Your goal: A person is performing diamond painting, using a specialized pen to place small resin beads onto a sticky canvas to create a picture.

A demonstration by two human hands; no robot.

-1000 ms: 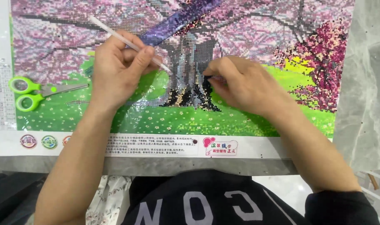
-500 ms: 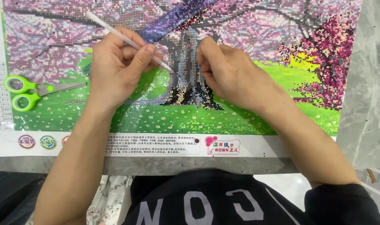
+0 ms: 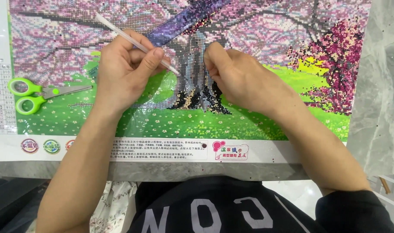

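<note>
The right hand [image 3: 244, 80] has slid left along the bead picture [image 3: 266, 39] to the grey tree trunk [image 3: 197, 64], fingers curled and pinching at the clear film there, while the left hand [image 3: 125, 71] keeps its closed grip on the white pen [image 3: 119, 31], so peeling seems underway.

White applicator pen [image 3: 134, 42]: slim plastic stick, tilted diagonally, upper end up-left, tip down-right just over canvas near tree trunk; bead-mosaic canvas [image 3: 292, 47] lies flat on table, pink blossom tree, grey-black trunk at centre, green grass below; clear film wrinkled approx. at trunk base.
</note>
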